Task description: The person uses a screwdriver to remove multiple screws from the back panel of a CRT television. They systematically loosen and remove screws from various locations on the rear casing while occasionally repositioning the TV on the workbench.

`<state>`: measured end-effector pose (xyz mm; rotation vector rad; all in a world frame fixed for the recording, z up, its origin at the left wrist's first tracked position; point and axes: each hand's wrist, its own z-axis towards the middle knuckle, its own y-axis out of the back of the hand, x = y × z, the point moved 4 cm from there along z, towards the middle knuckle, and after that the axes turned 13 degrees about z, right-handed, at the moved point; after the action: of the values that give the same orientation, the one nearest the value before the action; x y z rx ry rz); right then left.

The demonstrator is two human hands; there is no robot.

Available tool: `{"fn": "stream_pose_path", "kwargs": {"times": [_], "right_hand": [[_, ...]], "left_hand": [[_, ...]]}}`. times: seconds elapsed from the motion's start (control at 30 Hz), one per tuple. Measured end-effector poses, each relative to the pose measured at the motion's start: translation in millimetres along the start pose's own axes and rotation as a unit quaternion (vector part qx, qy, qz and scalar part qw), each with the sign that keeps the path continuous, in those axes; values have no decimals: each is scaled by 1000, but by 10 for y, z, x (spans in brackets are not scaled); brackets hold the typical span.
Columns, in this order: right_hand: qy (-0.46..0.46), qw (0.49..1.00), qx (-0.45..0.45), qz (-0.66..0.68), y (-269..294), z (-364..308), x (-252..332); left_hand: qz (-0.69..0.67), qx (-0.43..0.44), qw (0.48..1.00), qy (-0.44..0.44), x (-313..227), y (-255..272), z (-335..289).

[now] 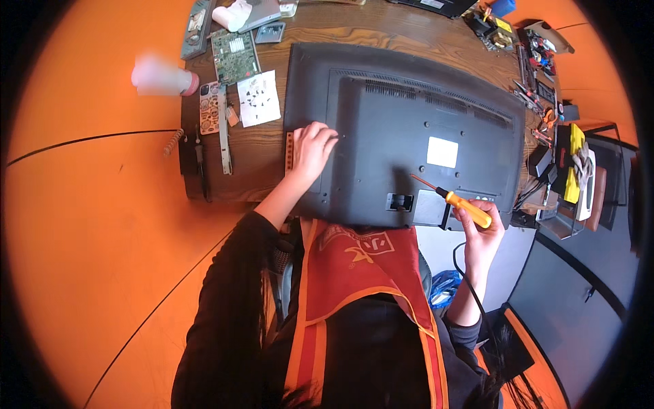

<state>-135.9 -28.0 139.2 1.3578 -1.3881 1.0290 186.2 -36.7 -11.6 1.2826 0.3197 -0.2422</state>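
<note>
A large black flat-screen TV (pixel 388 123) lies with its back panel facing up on the wooden table. My right hand (pixel 485 221) is closed around the yellow handle of a screwdriver (pixel 470 210), near the panel's front right part. The screwdriver's thin shaft points up and left, over the panel, and its tip looks apart from the surface. My left hand (pixel 313 151) rests on the panel's left edge, its fingers loosely bent and slightly apart, with no object visible in them. A white label (pixel 443 152) and several dark mounting points show on the panel.
Left of the TV, a white paper (pixel 259 99) carries several small dark screws. Nearby are a green circuit board (pixel 235 56), a patterned phone case (pixel 210 109), a metal strip (pixel 225 136) and a pink-white bottle (pixel 163 78). Hand tools (pixel 538 102) crowd the right edge; a black cable (pixel 466 273) hangs by my right forearm.
</note>
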Motion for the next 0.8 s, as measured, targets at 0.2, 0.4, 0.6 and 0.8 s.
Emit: {"fn": "stream_pose_path", "kwargs": {"times": [0.2, 0.4, 0.6, 0.8], "right_hand": [[-23, 1000, 2, -12, -60, -2, -104], [-28, 999, 4, -15, -130, 8, -134], [-41, 998, 4, -44, -215, 33, -127], [-20, 1000, -5, -22, -282, 21, -75]], "left_hand": [[32, -37, 999, 15, -99, -73, -2], [85, -1, 985, -153, -124, -21, 116], [150, 21, 874, -462, -151, 23, 339], [104, 24, 820, -563, -138, 43, 446]]}}
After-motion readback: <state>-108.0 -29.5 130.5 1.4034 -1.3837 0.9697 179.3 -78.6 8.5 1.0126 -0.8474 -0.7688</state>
